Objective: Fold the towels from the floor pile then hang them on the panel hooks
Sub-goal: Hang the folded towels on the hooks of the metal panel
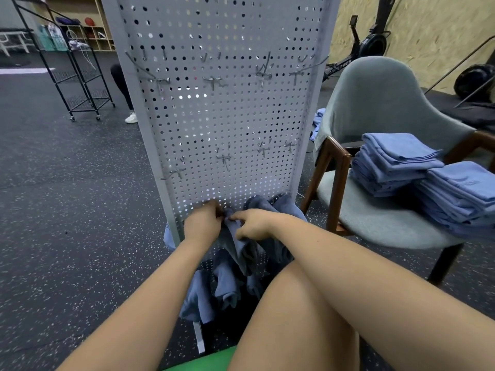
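A grey perforated panel [219, 124] stands upright in front of me, with several bare metal hooks [223, 158] on it. Low on the panel hang blue towels [241, 253], bunched and drooping toward the floor. My left hand [203, 223] pinches the top edge of one towel against the panel's lower rows. My right hand [251, 223] grips the same towel just to the right, index finger stretched toward the left hand. Two stacks of folded blue towels [396, 164] lie on the chair seat at right.
A grey upholstered chair [375, 215] with wooden arms stands right of the panel. More blue cloth [318, 121] shows behind the panel's right edge. Black wire racks [80, 84] and a person's leg [126, 89] stand at back left. Exercise machines [372, 44] sit at back right. My knee [294, 303] is below.
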{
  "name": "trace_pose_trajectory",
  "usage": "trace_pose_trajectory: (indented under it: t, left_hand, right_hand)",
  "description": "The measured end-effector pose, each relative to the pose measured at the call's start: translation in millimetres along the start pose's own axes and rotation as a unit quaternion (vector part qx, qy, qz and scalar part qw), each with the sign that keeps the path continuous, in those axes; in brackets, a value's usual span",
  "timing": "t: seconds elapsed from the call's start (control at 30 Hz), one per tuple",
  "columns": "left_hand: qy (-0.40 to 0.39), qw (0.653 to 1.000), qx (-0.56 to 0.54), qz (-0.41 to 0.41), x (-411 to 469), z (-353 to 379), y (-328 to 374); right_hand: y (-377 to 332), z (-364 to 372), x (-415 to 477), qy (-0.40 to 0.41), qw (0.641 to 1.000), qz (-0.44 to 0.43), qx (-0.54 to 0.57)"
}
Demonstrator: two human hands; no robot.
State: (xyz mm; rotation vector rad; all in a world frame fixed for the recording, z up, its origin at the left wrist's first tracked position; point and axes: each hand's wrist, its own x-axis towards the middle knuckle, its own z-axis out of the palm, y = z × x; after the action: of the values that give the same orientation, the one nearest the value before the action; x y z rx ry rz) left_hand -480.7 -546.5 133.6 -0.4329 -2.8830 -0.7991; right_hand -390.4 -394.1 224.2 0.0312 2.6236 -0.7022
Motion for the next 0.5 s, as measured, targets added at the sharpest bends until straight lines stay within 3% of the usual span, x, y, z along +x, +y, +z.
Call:
trace_pose_trajectory:
  t: [0.13, 0.27, 0.5]
  left_hand:
    - [-0.003, 0.999, -0.035, 0.002, -2.1, -9.0, 0.7]
    - [0.004, 0.995, -0.092, 0.031, -12.9, -20.0, 19.8]
    - [-0.062, 0.970, -0.150, 0.180, -23.2, -13.0, 124.5]
  right_hand:
    - [7.1, -2.0, -6.0, 0.005, 1.000, -0.007, -0.021]
    - [24.4, -10.8, -23.6, 0.074, 0.997, -0.006, -0.034]
    - [87.4, -59.4, -98.7, 0.180, 0.983, 0.031, -0.032]
